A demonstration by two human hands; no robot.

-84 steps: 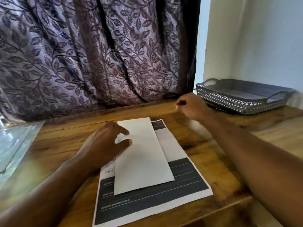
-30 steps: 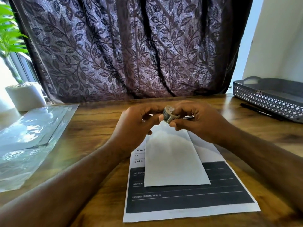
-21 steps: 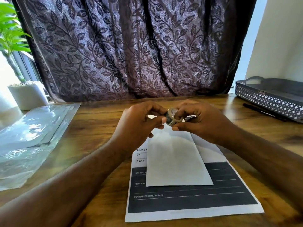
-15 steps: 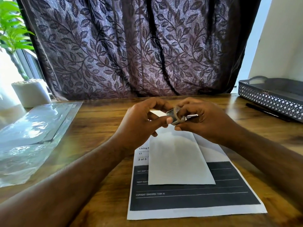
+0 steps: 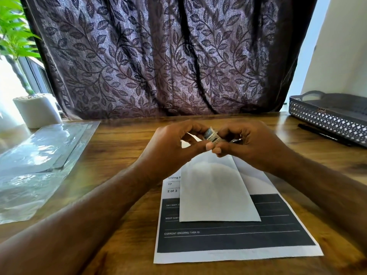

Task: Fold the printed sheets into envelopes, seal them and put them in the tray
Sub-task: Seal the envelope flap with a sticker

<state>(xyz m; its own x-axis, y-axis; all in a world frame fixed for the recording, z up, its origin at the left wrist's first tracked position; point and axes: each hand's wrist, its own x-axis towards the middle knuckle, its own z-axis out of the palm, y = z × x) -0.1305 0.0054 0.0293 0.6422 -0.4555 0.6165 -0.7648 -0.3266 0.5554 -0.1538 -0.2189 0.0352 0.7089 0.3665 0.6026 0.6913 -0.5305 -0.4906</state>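
A folded white sheet [image 5: 214, 193] lies lengthwise on top of a flat printed sheet [image 5: 234, 237] with a dark block, near the table's front edge. Above its far end, my right hand [image 5: 250, 145] pinches a small roll of tape [image 5: 211, 135]. My left hand [image 5: 174, 147] meets it from the left, thumb and fingertips touching the roll's edge. The grey perforated tray [image 5: 325, 118] stands at the far right of the wooden table.
A black pen [image 5: 325, 135] lies just in front of the tray. Clear plastic sleeves [image 5: 39, 155] cover the table's left side, with a white plant pot [image 5: 36, 110] behind them. A leaf-patterned curtain hangs along the table's far edge.
My right hand came back from near the tray with the tape roll. Both hands now meet over the folded sheet, and in the last second the fingers shift slightly on the roll.
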